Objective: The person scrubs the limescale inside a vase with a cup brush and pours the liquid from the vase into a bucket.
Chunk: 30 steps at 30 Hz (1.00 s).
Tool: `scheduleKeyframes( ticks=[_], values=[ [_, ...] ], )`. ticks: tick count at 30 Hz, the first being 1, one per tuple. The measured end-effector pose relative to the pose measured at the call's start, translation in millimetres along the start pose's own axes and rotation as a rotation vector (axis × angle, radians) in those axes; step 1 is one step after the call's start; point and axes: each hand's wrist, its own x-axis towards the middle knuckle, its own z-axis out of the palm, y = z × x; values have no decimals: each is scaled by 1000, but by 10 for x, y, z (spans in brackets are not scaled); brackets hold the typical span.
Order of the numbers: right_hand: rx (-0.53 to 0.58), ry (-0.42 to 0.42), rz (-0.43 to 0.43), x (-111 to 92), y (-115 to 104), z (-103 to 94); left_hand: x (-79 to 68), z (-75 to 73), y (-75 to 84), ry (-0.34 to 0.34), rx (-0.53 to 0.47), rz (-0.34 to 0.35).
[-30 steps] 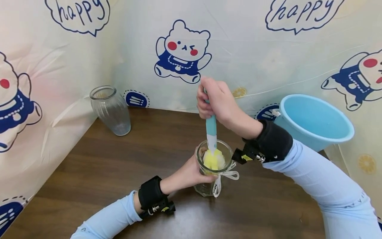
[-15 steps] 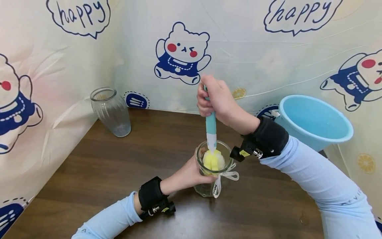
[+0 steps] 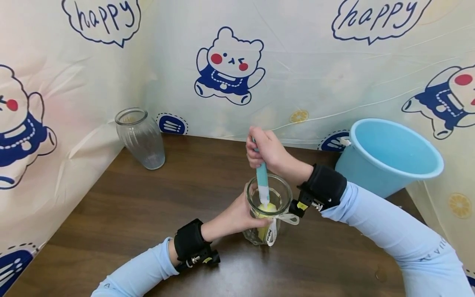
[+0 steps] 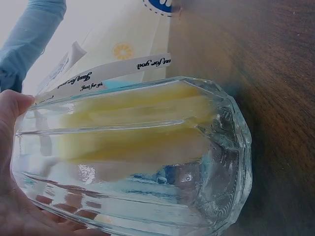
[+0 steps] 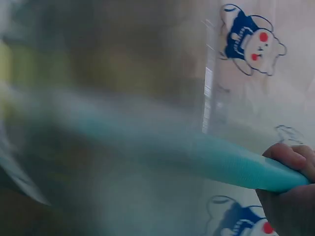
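My left hand point(image 3: 241, 214) grips a clear faceted glass vase point(image 3: 252, 237) around its upper part, holding it upright on the table. A white printed ribbon point(image 3: 272, 231) is tied in a bow below the rim. Above the mouth, my right hand point(image 3: 269, 152) grips the teal handle of a sponge bottle brush point(image 3: 262, 177). The brush's yellow and white sponge head point(image 4: 133, 128) is deep inside the glass, as the left wrist view shows through the wall. In the right wrist view the teal handle point(image 5: 241, 167) runs from my fingers into the blurred glass.
A second, ribbed glass vase point(image 3: 141, 140) stands at the table's back left. At the back right is a light blue plastic bucket point(image 3: 356, 177). A printed sheet with bears point(image 3: 230, 119) rises behind and beside the brown wooden table point(image 3: 148, 206).
My right hand has moved down, pushing the sponge head from near the vase's mouth deeper into it. My left hand keeps its grip on the vase in place.
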Motion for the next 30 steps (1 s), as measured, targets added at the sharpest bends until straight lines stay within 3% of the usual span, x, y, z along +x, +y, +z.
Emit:
scheduleKeyframes(
  ticks=[8,17,21,28,30],
  values=[
    [-4,-15,7,-33,75,-5,12,-4,15,-3,38,-4],
    [-44,-1,29,-22,-23,46,4,9,11,11,61,-31],
    [-12,21,18,-13,-162,50,-1,10,21,4,54,-23],
    [56,64,-23,-17,-599,28,-47,-54,357,-1,1,-39],
    [77,77,-36,-21,-693,1,-50,-58,370,0,4,-43]
  ],
)
